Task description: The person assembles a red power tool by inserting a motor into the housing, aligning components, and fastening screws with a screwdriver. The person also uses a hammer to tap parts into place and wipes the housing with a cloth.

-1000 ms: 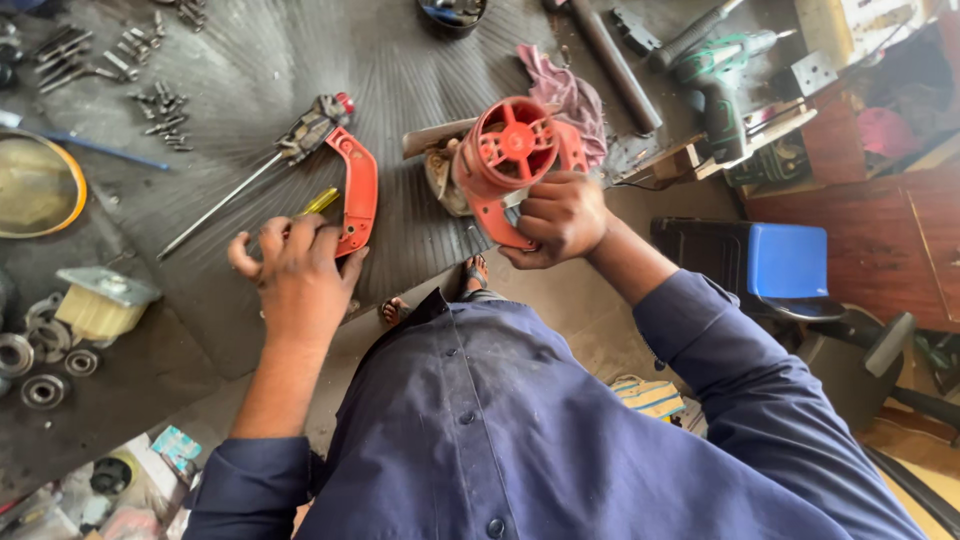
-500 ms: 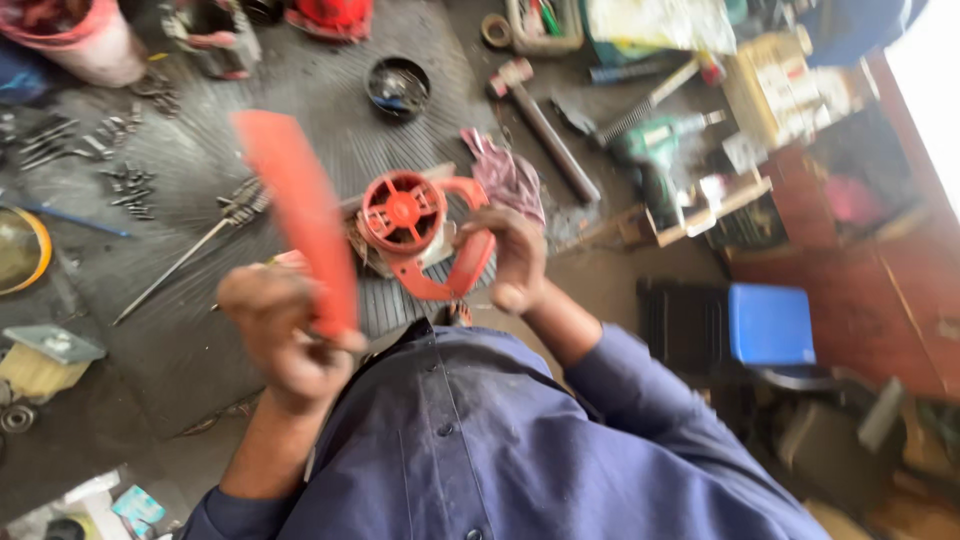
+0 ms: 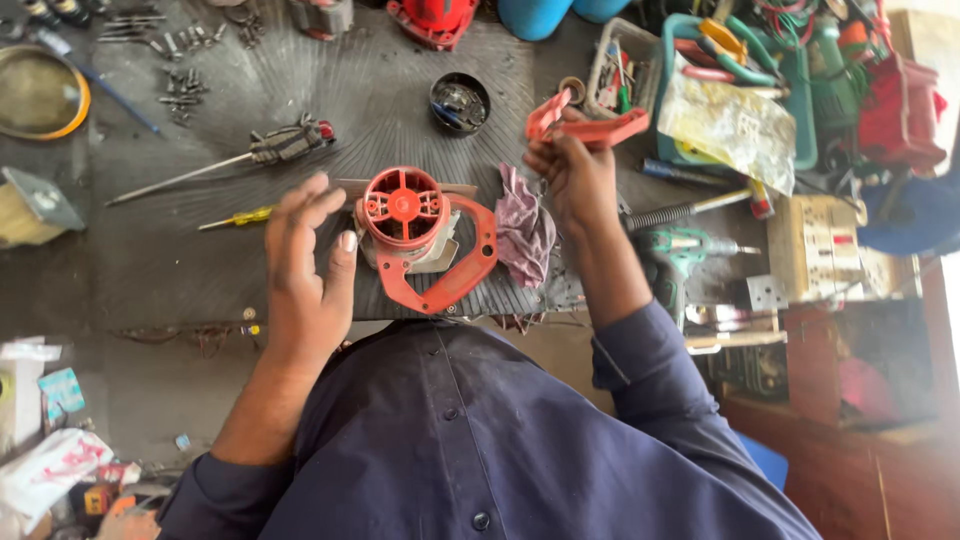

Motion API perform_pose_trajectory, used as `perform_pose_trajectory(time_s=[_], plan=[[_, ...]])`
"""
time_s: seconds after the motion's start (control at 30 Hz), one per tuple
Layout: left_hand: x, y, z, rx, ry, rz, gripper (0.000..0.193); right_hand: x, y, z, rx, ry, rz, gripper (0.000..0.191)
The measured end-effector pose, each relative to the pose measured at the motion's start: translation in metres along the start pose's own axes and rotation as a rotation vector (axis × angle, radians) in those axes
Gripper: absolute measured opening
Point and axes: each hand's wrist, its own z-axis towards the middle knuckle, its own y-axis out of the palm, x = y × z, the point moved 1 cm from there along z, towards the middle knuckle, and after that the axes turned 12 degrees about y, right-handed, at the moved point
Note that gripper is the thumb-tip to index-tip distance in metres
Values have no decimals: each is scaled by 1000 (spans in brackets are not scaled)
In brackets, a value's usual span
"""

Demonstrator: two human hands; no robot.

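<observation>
My right hand [image 3: 578, 175] is pinched round a flat red plastic handle piece [image 3: 590, 128], held up over the bench w/ the fingers closed on it. Left hand [image 3: 305, 265] is wide open, holding nothing, thumb just beside the red motor housing [image 3: 420, 232] sitting mid-mat on the black ribbed mat [image 3: 250, 240]. Housing's got a round vented cap up top & a loop-shaped red frame below. Purple rag [image 3: 525, 228] right next to it. Crinkly yellowish plastic bag [image 3: 728, 120] far right, over the tool crate. Small teal packet [image 3: 60, 390] bottom left.
</observation>
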Motion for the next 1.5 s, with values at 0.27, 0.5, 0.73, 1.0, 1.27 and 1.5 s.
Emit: perform_pose_trajectory(time_s=[0.27, 0.5, 0.73, 1.0, 1.27, 1.5], plan=[[10, -3, -41, -11, -190, 53, 22, -27, 20, 76, 69, -108, -176, 31], [17, -4, -51, -32, -149, 135, 25, -7, 10, 69, 99, 61, 194, 46], [10, 8, -52, -34, -177, 63, 45, 35, 8, -27, -87, -292, -332, 69], [-4, 27, -42, -150, -37, 171, 66, 59, 15, -95, -248, -288, -924, 47], [-10, 29, -42, -162, -70, -74, 74, 74, 38, -112, -195, -465, -1247, 49], [-45, -7, -26, -293, -108, 123, 58, 84, 40, -112, -77, -358, -1312, 38]])
